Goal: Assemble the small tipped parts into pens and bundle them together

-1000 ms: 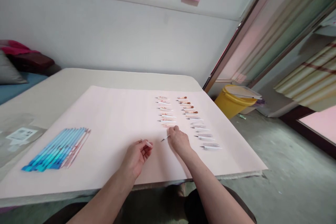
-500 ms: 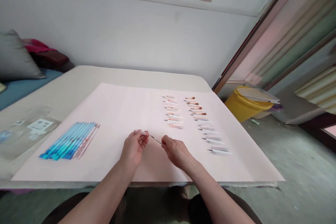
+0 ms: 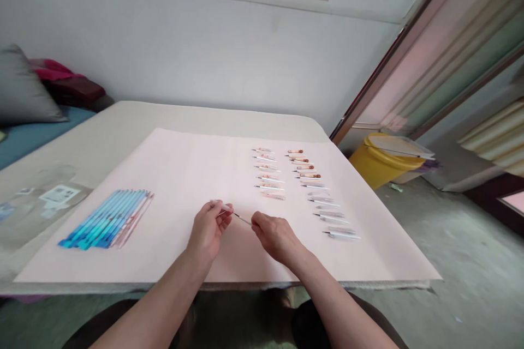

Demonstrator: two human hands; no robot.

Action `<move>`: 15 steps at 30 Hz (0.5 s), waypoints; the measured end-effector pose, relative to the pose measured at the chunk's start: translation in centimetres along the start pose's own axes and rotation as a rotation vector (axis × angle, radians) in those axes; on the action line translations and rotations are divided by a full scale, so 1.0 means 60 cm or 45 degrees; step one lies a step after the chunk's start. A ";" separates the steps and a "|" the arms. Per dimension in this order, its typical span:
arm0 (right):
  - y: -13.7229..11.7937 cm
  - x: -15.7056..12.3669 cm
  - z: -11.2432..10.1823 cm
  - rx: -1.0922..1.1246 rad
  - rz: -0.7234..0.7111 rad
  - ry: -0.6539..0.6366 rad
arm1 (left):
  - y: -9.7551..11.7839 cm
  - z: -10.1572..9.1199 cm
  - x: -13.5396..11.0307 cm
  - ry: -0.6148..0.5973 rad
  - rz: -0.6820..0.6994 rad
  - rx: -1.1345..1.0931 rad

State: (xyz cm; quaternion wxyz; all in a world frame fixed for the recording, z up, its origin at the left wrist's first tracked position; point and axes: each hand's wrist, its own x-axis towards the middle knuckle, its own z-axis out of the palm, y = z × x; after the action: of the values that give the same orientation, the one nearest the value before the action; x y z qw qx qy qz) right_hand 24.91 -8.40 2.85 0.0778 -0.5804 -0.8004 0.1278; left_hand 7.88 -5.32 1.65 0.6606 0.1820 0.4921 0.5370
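My left hand (image 3: pixel 210 224) is closed in a pinch around a short, pale pen barrel (image 3: pixel 221 205), near the middle of the white sheet. In the closed fingers of my right hand (image 3: pixel 273 233) is a thin white pen refill (image 3: pixel 244 220) with a dark tip. That tip points left at the barrel's near end; whether it touches or sits inside I cannot tell. Farther right lie two columns of pen parts: a left column of pale patterned barrels (image 3: pixel 273 196) with refills, and a right column with brown-ended barrels (image 3: pixel 310 176) and clear grey ones (image 3: pixel 341 236).
Blue pens (image 3: pixel 108 218) and a few pink pens (image 3: pixel 134 221) lie side by side at the left of the white sheet (image 3: pixel 184 169). A clear plastic bag (image 3: pixel 36 207) with labels is beyond them. A yellow bin (image 3: pixel 374 161) stands on the floor right of the table.
Hands and parts keep almost the same pose. The refill tip sits very slightly lower and to the right; the whole view has shifted a little.
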 end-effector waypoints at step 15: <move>-0.005 0.000 0.002 0.121 0.054 0.059 | -0.013 0.017 -0.022 -0.120 -0.042 0.150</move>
State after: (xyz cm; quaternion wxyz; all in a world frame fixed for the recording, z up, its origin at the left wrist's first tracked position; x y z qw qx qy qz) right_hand 24.57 -8.49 2.81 0.1211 -0.5958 -0.7790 0.1536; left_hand 9.24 -6.51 2.11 0.6800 0.2373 0.4942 0.4870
